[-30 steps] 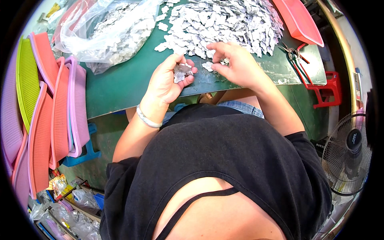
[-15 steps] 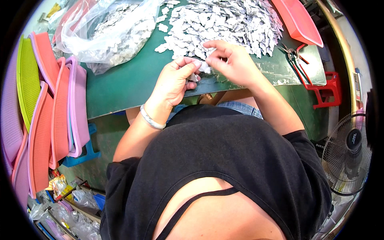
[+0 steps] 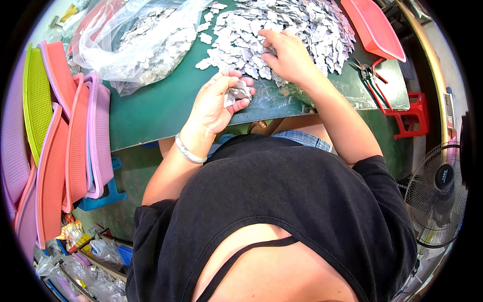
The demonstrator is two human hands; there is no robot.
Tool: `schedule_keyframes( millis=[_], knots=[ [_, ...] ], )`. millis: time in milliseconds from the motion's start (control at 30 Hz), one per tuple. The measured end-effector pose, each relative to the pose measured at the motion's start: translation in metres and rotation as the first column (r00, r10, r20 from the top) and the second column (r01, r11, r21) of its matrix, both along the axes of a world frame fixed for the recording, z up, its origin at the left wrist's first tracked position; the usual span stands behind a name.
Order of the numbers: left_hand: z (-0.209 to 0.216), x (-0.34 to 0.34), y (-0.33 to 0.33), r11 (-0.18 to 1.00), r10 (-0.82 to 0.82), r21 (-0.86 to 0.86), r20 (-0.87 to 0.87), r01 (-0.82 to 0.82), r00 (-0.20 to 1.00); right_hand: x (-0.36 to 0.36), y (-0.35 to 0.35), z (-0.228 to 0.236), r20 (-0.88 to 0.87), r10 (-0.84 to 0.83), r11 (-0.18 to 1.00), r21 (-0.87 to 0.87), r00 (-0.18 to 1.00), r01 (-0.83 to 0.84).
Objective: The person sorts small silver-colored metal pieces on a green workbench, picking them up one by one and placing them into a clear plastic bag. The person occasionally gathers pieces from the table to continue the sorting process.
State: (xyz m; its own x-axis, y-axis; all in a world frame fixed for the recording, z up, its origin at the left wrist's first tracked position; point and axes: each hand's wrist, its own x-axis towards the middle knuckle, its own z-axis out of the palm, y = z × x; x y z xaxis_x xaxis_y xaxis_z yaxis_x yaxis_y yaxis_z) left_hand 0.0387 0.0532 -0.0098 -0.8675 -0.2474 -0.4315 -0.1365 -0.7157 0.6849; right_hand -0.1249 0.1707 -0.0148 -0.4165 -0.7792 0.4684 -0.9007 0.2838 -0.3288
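Note:
My left hand (image 3: pixel 214 100) is held over the front edge of the table, its fingers curled round several flat, irregular silver-grey metal pieces (image 3: pixel 237 93). At the near side of a large pile of similar pieces (image 3: pixel 287 20), my right hand (image 3: pixel 292 58) has its thumb and forefinger apart. Nothing shows between them, though its lower fingers are partly hidden.
The green table (image 3: pixel 146 116) carries a clear plastic bag (image 3: pixel 151 50) of pieces at left. A red tray (image 3: pixel 375 27) and red-handled pliers (image 3: pixel 370 75) lie at right. Stacked plastic baskets (image 3: pixel 75 146) stand left; a red stool (image 3: pixel 415 116) and a fan (image 3: pixel 435 196) stand right.
My right hand has left the left hand and moved up to the pile. My left hand has turned and loosened a little, so its pieces show more.

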Motion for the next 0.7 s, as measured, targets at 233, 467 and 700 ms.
schedule_keyframes(
  millis=[233, 467, 700],
  knots=[
    [-0.004, -0.004, -0.002, 1.0, 0.0, 0.007, 0.029, 0.0, 1.0, -0.001, -0.004, 0.0, 0.007, 0.006, 1.0, 0.006, 1.0, -0.006],
    [-0.006, -0.01, -0.003, 0.998, -0.009, 0.065, -0.066, 0.014, 0.998, 0.001, -0.004, 0.005, 0.288, 0.008, 1.0, -0.016, 0.958, -0.004],
    [-0.003, -0.024, 0.0, 0.998, 0.026, -0.051, -0.055, -0.029, 0.998, 0.006, -0.003, 0.017, 0.687, 0.213, 0.975, -0.11, 0.695, -0.19]
  ],
)
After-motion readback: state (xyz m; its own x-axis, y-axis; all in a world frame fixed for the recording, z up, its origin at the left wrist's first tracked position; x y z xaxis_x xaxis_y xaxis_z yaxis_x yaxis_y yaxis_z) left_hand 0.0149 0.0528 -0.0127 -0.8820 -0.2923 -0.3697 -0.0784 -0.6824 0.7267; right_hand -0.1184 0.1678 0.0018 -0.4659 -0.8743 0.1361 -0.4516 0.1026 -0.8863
